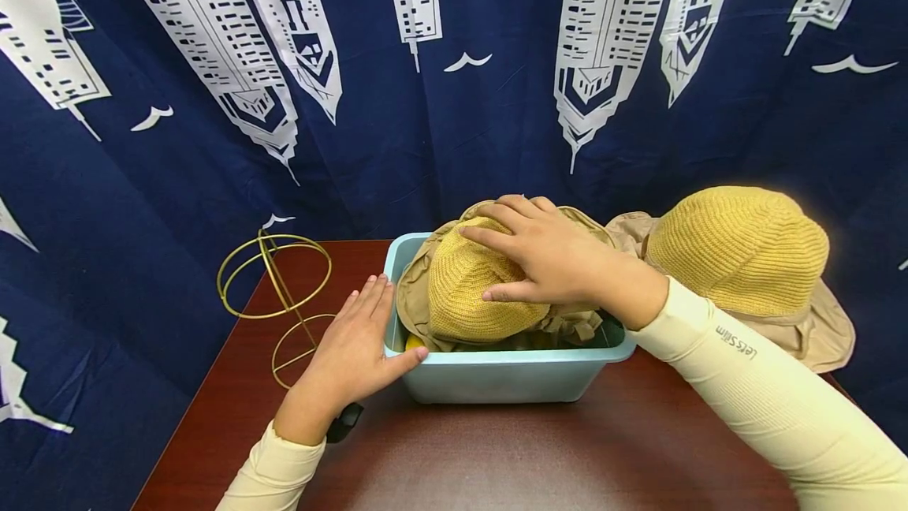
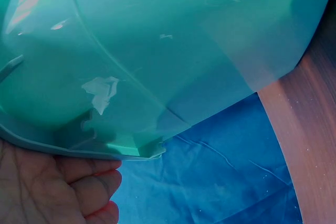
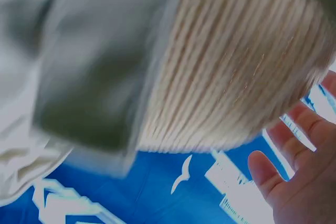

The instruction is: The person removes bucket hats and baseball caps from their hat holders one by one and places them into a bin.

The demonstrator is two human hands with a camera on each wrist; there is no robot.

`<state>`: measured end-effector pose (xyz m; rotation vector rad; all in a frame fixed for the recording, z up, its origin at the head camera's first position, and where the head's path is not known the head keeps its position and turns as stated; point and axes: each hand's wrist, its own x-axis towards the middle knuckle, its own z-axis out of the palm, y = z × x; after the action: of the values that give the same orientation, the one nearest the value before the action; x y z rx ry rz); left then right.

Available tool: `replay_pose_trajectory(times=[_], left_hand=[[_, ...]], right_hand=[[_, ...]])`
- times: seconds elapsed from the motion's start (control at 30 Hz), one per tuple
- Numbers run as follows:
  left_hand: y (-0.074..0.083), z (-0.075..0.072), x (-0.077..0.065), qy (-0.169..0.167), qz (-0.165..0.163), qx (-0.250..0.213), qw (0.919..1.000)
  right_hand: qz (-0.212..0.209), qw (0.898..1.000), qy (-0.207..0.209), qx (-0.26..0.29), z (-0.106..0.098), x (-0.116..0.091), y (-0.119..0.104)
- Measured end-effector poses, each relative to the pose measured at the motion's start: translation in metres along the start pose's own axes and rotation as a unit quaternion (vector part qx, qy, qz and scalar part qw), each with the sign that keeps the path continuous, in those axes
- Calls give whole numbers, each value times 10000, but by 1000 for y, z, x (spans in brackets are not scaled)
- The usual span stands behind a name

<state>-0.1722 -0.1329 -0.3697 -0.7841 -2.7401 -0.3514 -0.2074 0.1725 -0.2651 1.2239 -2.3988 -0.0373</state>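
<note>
Nearest, behind the right hand (image 1: 546, 255), a cream fabric sleeve (image 1: 773, 397) reads "Let'sSlim" — the only lettering I can make out. The left hand (image 1: 362, 345), fingers straight, lies against the rim of a pale-blue rectangular plastic bin (image 1: 496, 381) on a dark-red wooden tabletop (image 1: 539, 456). Under the right hand's spread fingers, inside the bin, sits a yellow ribbed-knit hat with a beige cloth brim (image 1: 464, 294); the right wrist view is blurred, so I cannot tell whether they press it. The work looks partway — a second matching hat (image 1: 738, 255) lies outside, beyond the right wrist. Past the left hand is a bare gold wire stand (image 1: 275, 274).
</note>
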Motion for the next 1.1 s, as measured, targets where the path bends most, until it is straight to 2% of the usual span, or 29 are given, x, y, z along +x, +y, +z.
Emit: replay_pose_trajectory(times=[0.17,0.37,0.47,0.67,1.1], left_hand=[[-1,0,0,-37,-32,45,10000],[-1,0,1,-63,-32,44,10000],[-1,1,0,-57,-40,44,10000],[-1,1,0,-22,-3,74,10000],[-2,2,1,64,38,100,9999]], right_hand=[[253,9996,-96,65,-2,-6,15],[103,9987,-349,364,4,-7,29],[59,9975,-536,466,10,-4,35],[266,9931,-973,591,26,0,43],[721,9833,-1539,647,48,9,52]])
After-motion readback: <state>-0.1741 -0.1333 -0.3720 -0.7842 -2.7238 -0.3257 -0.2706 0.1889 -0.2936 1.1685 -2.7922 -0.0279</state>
